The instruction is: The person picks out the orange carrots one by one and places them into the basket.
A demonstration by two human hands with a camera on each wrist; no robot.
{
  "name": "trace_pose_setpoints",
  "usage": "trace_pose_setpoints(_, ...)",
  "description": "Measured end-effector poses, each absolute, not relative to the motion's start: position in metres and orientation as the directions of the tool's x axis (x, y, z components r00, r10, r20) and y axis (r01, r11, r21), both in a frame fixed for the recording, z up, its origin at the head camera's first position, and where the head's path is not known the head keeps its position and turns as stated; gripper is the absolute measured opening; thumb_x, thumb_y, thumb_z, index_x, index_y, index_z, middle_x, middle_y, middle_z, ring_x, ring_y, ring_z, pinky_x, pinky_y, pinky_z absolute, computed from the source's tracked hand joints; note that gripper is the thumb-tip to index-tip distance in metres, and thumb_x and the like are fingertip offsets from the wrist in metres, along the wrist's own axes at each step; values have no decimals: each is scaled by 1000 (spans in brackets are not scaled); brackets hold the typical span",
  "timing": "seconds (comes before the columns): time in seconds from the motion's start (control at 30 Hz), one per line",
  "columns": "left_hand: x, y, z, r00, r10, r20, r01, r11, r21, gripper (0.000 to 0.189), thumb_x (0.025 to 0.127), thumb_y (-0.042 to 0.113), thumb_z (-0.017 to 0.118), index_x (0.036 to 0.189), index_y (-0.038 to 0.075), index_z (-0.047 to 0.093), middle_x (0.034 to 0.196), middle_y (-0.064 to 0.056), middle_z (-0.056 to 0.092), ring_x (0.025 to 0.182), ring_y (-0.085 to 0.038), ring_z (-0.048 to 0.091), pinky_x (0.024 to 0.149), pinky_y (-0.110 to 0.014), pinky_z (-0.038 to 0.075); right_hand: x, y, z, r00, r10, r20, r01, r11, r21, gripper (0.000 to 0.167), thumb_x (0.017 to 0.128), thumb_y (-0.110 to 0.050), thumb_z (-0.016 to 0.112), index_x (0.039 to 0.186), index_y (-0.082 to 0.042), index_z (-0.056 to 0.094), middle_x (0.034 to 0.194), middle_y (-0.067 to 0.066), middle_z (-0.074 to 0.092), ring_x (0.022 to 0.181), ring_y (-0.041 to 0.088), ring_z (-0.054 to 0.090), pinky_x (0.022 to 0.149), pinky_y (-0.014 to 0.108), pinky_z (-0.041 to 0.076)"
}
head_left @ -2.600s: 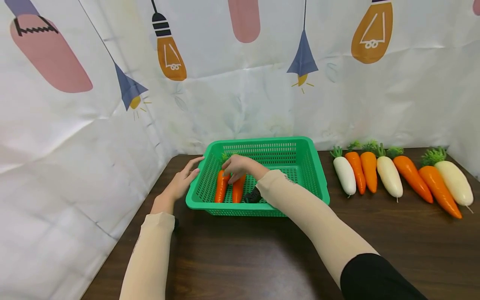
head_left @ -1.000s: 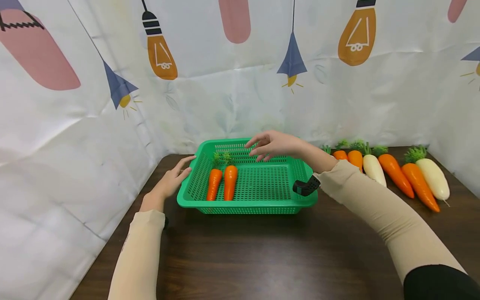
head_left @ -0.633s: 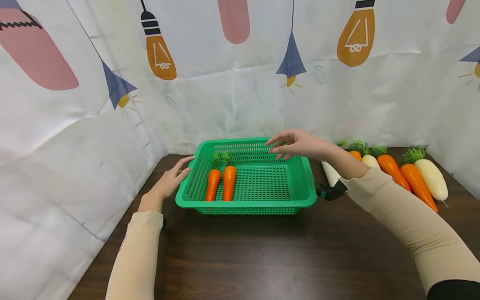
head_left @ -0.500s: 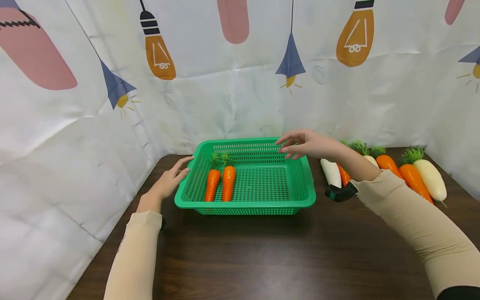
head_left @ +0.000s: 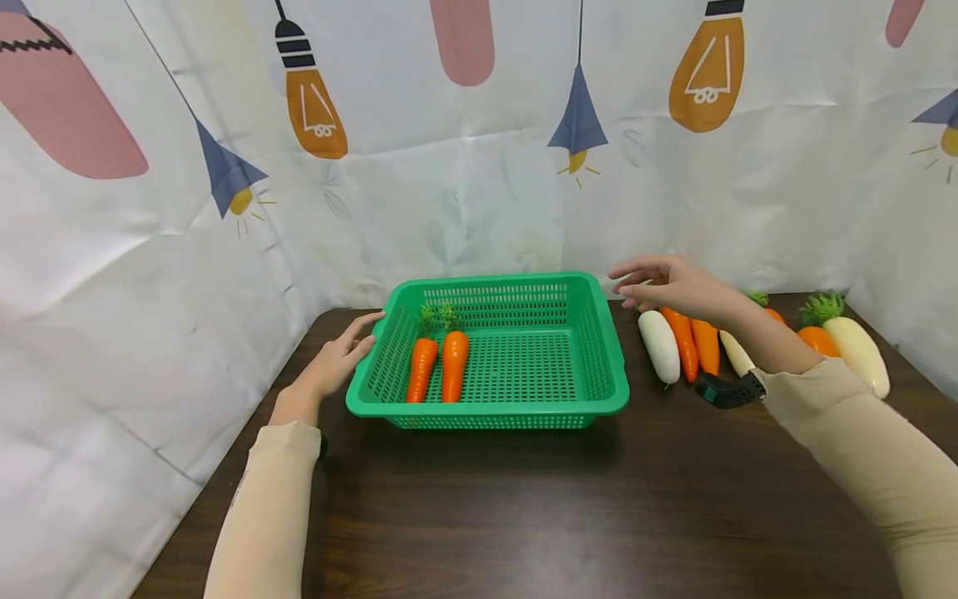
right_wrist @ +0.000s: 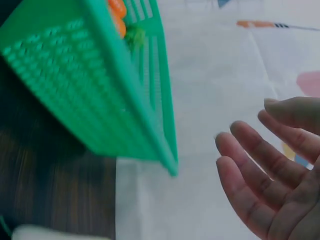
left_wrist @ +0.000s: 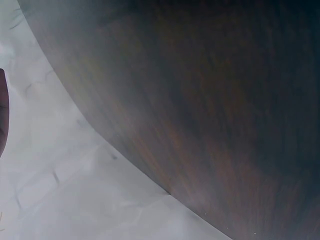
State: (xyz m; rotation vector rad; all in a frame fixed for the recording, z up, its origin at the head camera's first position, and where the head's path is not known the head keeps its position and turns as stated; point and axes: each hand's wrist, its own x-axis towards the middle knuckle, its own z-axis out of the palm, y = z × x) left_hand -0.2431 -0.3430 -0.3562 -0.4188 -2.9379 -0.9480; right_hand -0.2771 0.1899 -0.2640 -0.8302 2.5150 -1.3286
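My left hand [head_left: 333,362] rests its fingertips against the left rim of a green plastic basket [head_left: 488,408], fingers fairly straight. Inside the basket, on its left side, lie two orange carrots, one [head_left: 422,370] beside the other [head_left: 454,366], leafy tops toward the back. To the right of the basket, my right hand [head_left: 666,283] hovers with loosely bent fingers and nothing in them. It is above the top end of a white radish [head_left: 659,345], whose leaves it hides. The right wrist view shows the same hand [right_wrist: 270,175] with fingers spread beside the basket.
More vegetables lie in a row at the right: carrots [head_left: 683,345] and white radishes [head_left: 861,358], partly covered by the right forearm. A printed white cloth [head_left: 494,208] hangs behind the dark wooden table [head_left: 479,516]. Another cloth wall [head_left: 135,374] borders the left side.
My right hand has left the carrots in the basket, risen, and moved right past the basket's right rim to the vegetable row. My left hand stays at the left rim.
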Motion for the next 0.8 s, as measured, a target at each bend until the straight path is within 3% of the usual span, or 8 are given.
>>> trace_pose_setpoints(0.13, -243, -342, -355, -965, 242, 103, 257, 782, 568, 58, 112, 44, 34, 164, 22, 22, 148, -38, 42, 130, -59, 46, 100, -74, 37, -273, 205, -271, -847, -505, 165, -454, 527, -719, 41, 108, -18, 57, 145, 0, 55, 135, 22, 61, 107, 27, 67, 87, 29, 54)
trace_pose_setpoints(0.37, -243, -342, -355, -965, 242, 101, 256, 786, 562, 58, 112, 44, 34, 164, 22, 22, 148, -37, 43, 130, -58, 47, 101, -74, 37, -267, 230, -285, -853, -472, 225, -501, 619, -605, 39, 107, -14, 58, 144, -1, 56, 135, 25, 60, 117, 44, 60, 94, 60, 49)
trace_pose_setpoints(0.8, -243, -343, -356, -962, 246, 115, 266, 773, 575, 57, 113, 41, 35, 164, 21, 23, 149, -35, 43, 133, -55, 45, 101, -74, 38, -267, 285, -304, -877, -421, 232, -479, 801, -358, 49, 104, -13, 62, 149, -1, 48, 132, 27, 62, 109, 43, 63, 87, 60, 51)
